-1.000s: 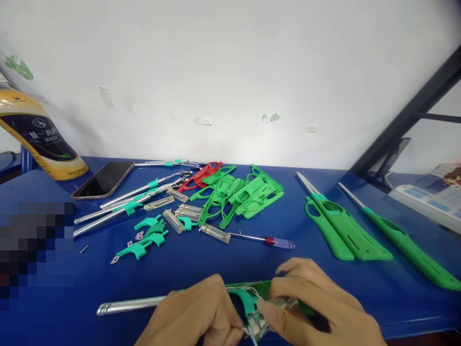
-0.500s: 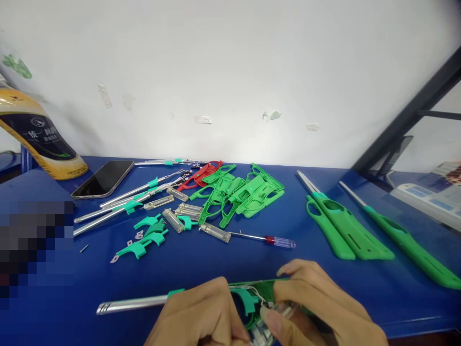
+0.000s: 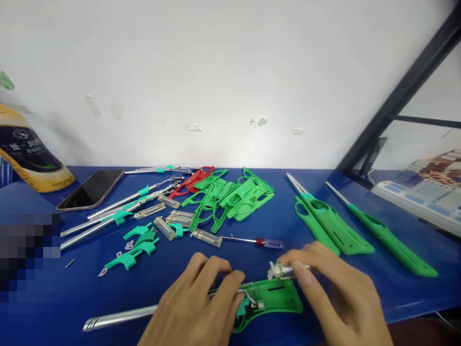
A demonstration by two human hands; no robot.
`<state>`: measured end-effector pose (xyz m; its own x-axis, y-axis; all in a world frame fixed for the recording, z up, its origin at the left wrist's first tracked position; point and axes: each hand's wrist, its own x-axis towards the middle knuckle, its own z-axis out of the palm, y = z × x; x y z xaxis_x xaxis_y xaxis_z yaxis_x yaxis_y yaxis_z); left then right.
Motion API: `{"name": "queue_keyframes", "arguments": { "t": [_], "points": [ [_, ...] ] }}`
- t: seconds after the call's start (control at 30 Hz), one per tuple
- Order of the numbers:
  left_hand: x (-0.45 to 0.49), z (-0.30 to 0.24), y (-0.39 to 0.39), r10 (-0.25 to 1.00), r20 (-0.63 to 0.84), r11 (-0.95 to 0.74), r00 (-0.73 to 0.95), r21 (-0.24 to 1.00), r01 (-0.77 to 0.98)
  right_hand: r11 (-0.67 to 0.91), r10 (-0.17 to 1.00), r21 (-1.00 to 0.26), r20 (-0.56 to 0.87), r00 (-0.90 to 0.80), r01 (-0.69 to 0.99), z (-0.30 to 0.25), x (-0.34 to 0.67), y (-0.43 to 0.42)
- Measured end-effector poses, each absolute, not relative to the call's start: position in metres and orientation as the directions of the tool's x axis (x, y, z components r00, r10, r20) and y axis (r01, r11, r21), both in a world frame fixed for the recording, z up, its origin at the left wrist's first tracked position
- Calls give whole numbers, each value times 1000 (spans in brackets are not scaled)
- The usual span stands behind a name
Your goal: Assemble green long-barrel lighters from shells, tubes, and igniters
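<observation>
My left hand (image 3: 198,300) lies over an open green lighter half-shell (image 3: 279,290), its fingers bent and gripping the shell's narrower part. From under that hand a silver lighter tube (image 3: 120,318) sticks out to the left. Beside the fingertips, a teal trigger (image 3: 243,307) and thin white wires (image 3: 250,294) show inside the shell. My right hand (image 3: 345,293) pinches a clear lighter fuel tank (image 3: 283,271) between thumb and fingers, just above the shell's wide end and apart from it. The left palm hides the middle of the tube.
Several green half-shells (image 3: 248,197), clear tanks (image 3: 207,237), teal triggers (image 3: 126,260) and silver tubes (image 3: 95,227) lie beyond my hands. A screwdriver (image 3: 269,243) is centre, assembled green lighters (image 3: 340,228) at right. A phone (image 3: 91,190) and bottle (image 3: 36,154) stand left.
The fuel tank has come up out of the shell in my right hand, which moved right. My left hand has flattened over the shell. The view has shifted slightly right.
</observation>
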<state>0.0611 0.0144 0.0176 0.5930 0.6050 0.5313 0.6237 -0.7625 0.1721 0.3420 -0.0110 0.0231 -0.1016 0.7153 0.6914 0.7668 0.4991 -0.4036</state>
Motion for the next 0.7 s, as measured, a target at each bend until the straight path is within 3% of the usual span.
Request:
{"name": "queue_keyframes", "arguments": {
  "t": [0.13, 0.5, 0.7],
  "points": [
    [77, 21, 21, 599, 531, -764, 599, 153, 627, 485, 742, -350, 650, -165, 801, 23, 339, -8],
    [84, 28, 24, 630, 493, -764, 600, 254, 593, 483, 797, -373, 561, -221, 792, 28, 331, -5],
    [85, 27, 22, 591, 493, -778, 639, 140, 612, 495, 776, -365, 594, -212, 789, 29, 331, -4]
  ]
}}
